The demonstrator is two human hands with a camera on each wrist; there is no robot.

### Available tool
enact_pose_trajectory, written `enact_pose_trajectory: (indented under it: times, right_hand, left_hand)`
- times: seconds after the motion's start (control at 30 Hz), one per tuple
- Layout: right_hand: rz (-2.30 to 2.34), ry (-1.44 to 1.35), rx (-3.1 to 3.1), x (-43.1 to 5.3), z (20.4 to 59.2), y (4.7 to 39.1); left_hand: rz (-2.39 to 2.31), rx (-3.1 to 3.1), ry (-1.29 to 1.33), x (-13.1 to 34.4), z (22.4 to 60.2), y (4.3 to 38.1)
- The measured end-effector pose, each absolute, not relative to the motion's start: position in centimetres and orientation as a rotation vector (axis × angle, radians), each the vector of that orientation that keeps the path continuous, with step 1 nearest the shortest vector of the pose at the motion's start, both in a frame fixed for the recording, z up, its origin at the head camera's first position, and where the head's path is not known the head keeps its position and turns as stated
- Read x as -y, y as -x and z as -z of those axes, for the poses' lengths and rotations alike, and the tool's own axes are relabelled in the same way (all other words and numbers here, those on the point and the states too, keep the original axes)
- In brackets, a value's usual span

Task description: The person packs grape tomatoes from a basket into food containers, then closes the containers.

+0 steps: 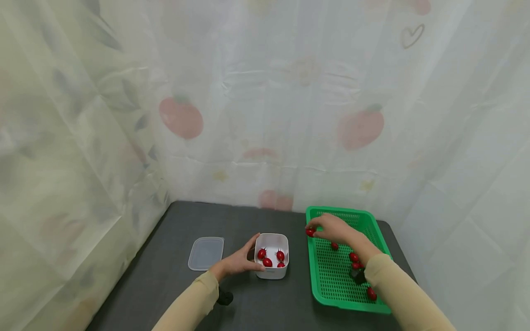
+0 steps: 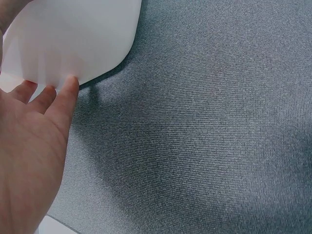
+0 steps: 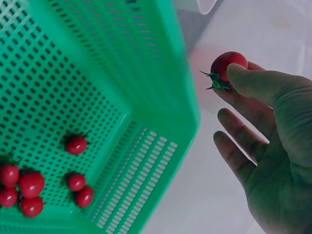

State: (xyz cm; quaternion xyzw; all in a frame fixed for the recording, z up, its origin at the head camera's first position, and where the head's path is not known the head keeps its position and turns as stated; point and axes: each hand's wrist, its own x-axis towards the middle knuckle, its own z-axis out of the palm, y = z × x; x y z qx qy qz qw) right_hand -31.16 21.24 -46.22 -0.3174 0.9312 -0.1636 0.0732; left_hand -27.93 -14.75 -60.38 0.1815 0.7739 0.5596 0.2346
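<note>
My left hand [image 1: 236, 263] holds a small white square container [image 1: 271, 274], thumb at its near side and fingers along its left wall. In the left wrist view, several fingertips press on the container's smooth white side [image 2: 92, 39]. Several red cherry tomatoes [image 1: 267, 262] with green stems lie inside it. Over the left rim of a green perforated basket [image 1: 315, 276], my right hand [image 1: 333, 228] pinches one cherry tomato [image 3: 225, 63] between thumb and index finger. Its green calyx points away from the palm, and the other fingers are loosely bent.
More cherry tomatoes [image 3: 32, 185] lie scattered on the basket's floor. A translucent flat lid [image 1: 206, 253] rests on the dark grey table [image 1: 248, 220] left of the container. Behind the table hangs a pale curtain [image 1: 265, 115] with fruit prints.
</note>
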Motion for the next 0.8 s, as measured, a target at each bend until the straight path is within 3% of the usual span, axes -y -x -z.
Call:
enact_pose_trajectory:
  times: [0.8]
  right_hand:
    - [0.48, 1.078, -2.637, -13.8, 47.8, 33.7]
  left_hand:
    - [-1.537, -2.115, -0.466, 14.6, 60.4, 28.2]
